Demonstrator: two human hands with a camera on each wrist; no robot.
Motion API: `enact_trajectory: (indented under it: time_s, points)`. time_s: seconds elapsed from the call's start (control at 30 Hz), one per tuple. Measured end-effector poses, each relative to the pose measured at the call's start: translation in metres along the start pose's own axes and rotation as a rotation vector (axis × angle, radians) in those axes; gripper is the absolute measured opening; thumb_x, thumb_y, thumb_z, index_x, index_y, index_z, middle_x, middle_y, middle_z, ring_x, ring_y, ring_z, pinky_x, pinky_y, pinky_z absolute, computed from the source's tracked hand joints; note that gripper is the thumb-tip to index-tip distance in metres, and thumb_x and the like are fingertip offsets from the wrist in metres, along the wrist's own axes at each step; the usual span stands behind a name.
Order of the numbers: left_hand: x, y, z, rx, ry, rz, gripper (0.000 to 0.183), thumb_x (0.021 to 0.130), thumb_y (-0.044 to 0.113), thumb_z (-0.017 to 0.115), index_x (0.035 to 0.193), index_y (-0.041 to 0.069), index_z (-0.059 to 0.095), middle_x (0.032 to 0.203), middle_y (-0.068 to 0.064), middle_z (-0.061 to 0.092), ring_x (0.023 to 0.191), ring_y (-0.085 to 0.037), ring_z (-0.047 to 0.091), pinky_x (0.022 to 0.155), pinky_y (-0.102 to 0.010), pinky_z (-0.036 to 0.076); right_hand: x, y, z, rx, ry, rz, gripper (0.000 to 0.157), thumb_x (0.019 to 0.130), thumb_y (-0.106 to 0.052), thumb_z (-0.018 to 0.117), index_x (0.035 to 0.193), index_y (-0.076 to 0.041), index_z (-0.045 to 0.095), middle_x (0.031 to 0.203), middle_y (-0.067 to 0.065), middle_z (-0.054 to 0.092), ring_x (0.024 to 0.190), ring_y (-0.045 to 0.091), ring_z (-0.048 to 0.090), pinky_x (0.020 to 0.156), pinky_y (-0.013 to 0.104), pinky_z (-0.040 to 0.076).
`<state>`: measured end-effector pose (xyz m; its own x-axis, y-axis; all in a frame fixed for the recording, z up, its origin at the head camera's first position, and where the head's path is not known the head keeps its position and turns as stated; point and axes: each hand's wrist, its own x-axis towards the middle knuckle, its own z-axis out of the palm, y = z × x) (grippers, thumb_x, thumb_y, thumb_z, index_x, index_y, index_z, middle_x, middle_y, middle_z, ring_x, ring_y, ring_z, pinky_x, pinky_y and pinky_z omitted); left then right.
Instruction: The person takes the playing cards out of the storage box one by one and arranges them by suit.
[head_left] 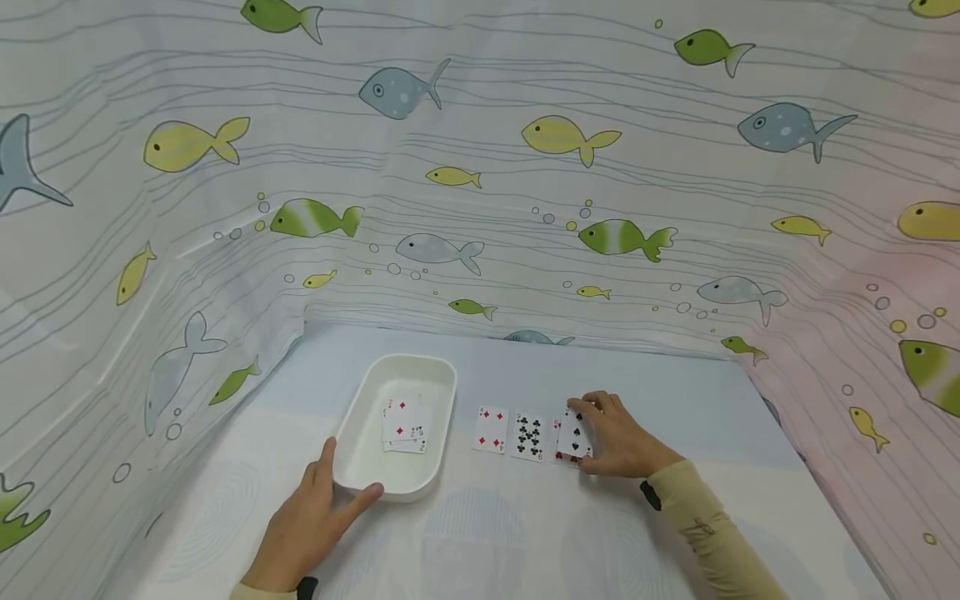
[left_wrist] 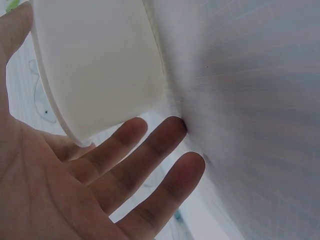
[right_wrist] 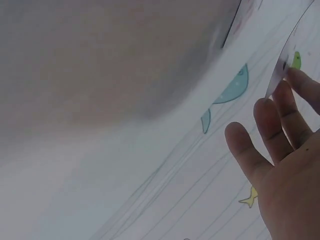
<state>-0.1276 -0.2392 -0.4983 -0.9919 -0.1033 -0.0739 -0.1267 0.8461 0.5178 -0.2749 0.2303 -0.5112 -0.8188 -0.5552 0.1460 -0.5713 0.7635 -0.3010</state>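
My right hand (head_left: 618,437) pinches a white spades playing card (head_left: 576,433) by its edges, over a red-suited card (head_left: 558,457) that it mostly covers. In the right wrist view, the held card (right_wrist: 280,70) shows edge-on at the fingertips. To its left lie a clubs card (head_left: 528,437) and a four of diamonds (head_left: 491,429), face up. My left hand (head_left: 311,517) rests against the near left corner of a white plastic tray (head_left: 397,493), thumb on the front rim and fingers along the left side. Inside the tray, several overlapping cards lie under a diamonds card (head_left: 401,419).
The cards and tray rest on a pale cloth-covered table (head_left: 480,533). A fish-printed curtain (head_left: 465,275) rises behind the table and along both sides. The tray stands left of the row of cards.
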Motion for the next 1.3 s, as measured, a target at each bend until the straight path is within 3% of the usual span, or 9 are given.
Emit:
enact_trajectory:
  time_s: [0.5, 0.8, 1.3]
  points:
    - [0.002, -0.001, -0.001, 0.004, 0.02, 0.027, 0.117, 0.088, 0.076, 0.056, 0.16, -0.002, 0.007, 0.145, -0.032, 0.041, 0.123, -0.046, 0.054, 0.095, -0.062, 0.045, -0.032, 0.03, -0.002, -0.014, -0.054, 0.04, 0.085, 0.067, -0.023, 0.078, 0.146, -0.009, 0.05, 0.135, 0.014, 0.046, 0.121, 0.033, 0.045, 0.095, 0.055, 0.044]
    - [0.002, -0.003, 0.002, 0.01, 0.033, 0.036, 0.116, 0.089, 0.075, 0.057, 0.16, -0.003, 0.008, 0.144, -0.034, 0.042, 0.122, -0.047, 0.055, 0.094, -0.062, 0.046, -0.036, 0.032, 0.001, -0.003, -0.138, 0.083, 0.088, 0.063, -0.02, 0.074, 0.146, -0.006, 0.049, 0.136, 0.016, 0.045, 0.122, 0.035, 0.043, 0.097, 0.057, 0.04]
    - [0.0, -0.002, 0.002, 0.01, 0.058, 0.057, 0.114, 0.09, 0.074, 0.057, 0.16, -0.002, 0.01, 0.142, -0.032, 0.044, 0.117, -0.044, 0.058, 0.092, -0.061, 0.047, -0.032, 0.028, 0.005, 0.01, -0.128, 0.099, 0.087, 0.067, -0.021, 0.073, 0.149, -0.007, 0.047, 0.138, 0.015, 0.043, 0.124, 0.034, 0.042, 0.098, 0.058, 0.04]
